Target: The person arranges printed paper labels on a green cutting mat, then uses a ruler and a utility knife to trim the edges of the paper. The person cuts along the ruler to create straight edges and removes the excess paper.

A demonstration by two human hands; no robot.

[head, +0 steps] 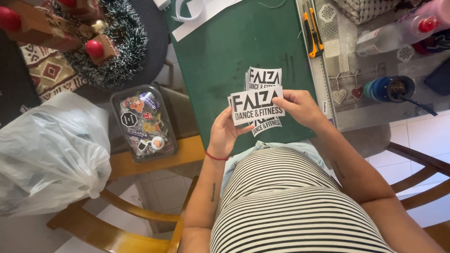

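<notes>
Both hands hold a small bunch of white rectangular stickers with black lettering [257, 107] above the near edge of a green cutting mat [225, 51]. My left hand [224, 133] supports the bunch from below and the left, thumb on the front sticker. My right hand [302, 107] pinches its right side. A short stack of the same stickers [264, 76] lies on the mat just beyond the held ones. A red band circles my left wrist.
An orange-and-black utility knife [313, 29] lies by a metal ruler [321, 75] at the mat's right edge. A sticker-covered plastic box [143, 122] sits on a wooden chair at left, beside a white plastic bag [49, 152]. Bottles [389, 89] stand at right.
</notes>
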